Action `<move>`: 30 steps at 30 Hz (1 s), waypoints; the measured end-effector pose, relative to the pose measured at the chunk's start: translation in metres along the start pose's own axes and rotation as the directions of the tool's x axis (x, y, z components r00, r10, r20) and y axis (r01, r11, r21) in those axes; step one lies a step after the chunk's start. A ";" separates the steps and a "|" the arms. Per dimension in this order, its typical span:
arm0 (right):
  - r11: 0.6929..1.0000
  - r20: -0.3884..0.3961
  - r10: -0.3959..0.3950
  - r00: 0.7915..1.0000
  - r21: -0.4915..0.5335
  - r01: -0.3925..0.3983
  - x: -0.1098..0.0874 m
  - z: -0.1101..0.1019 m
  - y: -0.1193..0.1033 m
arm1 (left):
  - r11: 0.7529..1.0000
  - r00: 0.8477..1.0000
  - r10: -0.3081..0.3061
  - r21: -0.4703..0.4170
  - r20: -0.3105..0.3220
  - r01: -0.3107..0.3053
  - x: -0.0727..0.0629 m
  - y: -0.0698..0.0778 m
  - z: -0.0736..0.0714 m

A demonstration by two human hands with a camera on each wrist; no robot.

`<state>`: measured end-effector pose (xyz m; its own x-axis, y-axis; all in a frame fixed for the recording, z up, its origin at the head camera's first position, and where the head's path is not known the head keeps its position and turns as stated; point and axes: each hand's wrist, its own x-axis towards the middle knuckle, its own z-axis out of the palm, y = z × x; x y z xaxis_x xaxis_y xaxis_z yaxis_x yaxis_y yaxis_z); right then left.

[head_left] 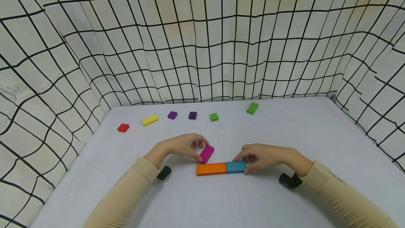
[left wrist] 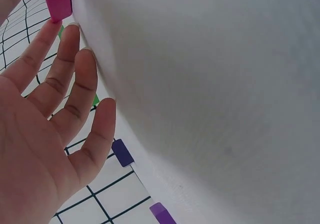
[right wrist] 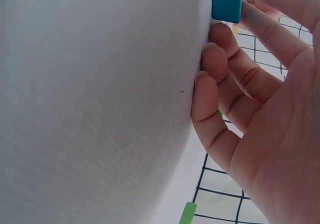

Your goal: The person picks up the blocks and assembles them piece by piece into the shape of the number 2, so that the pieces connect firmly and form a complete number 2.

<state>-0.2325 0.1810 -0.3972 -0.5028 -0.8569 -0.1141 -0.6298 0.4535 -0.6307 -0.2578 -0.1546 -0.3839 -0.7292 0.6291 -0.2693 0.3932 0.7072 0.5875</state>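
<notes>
1. We see the pink block (head_left: pixel 207 154) in the middle of the table, slanted, its near end by the far edge of the orange block (head_left: pixel 211 169); we cannot tell whether the two touch.
2. The left hand (head_left: pixel 188 145) holds the pink block between thumb and index finger, spread about as far as its length; the other fingers reach out past it, holding nothing.
3. The right hand (head_left: pixel 259 155) pinches the blue block (head_left: pixel 236 167) across its short side, index finger at the far edge and thumb by the near right corner.
4. We find the blue block end to end with the orange block, both flat in one straight row.
5. White tabletop (head_left: pixel 316 122) runs in front of this row and off to both sides.
6. Farther back, from left to right, we count a red block (head_left: pixel 123 128), a yellow block (head_left: pixel 150 119), a purple block (head_left: pixel 172 115), a dark purple block (head_left: pixel 192 115), a small green block (head_left: pixel 214 117) and a longer green block (head_left: pixel 252 108).
7. Behind the table's far edge we see a black net (head_left: pixel 236 15), which also lines both sides.
</notes>
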 end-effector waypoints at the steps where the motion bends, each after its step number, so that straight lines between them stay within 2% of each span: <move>1: 1.000 0.000 -0.001 1.000 0.001 0.001 0.000 0.000 0.000 | 1.000 1.000 0.000 0.001 0.000 0.000 0.000 0.000 0.000; 22: 1.000 0.004 0.014 1.000 -0.005 -0.014 0.001 0.000 0.000 | 0.999 1.000 0.006 0.051 0.003 -0.006 0.001 0.001 0.001; 30: 1.000 0.002 0.017 1.000 -0.015 -0.017 0.000 0.000 0.000 | 1.000 1.000 -0.001 0.025 0.008 0.000 0.001 0.000 0.001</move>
<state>-0.2325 0.1809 -0.3976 -0.5123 -0.8495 -0.1260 -0.6299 0.4714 -0.6173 -0.2581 -0.1541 -0.3848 -0.7248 0.6314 -0.2757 0.4071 0.7154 0.5678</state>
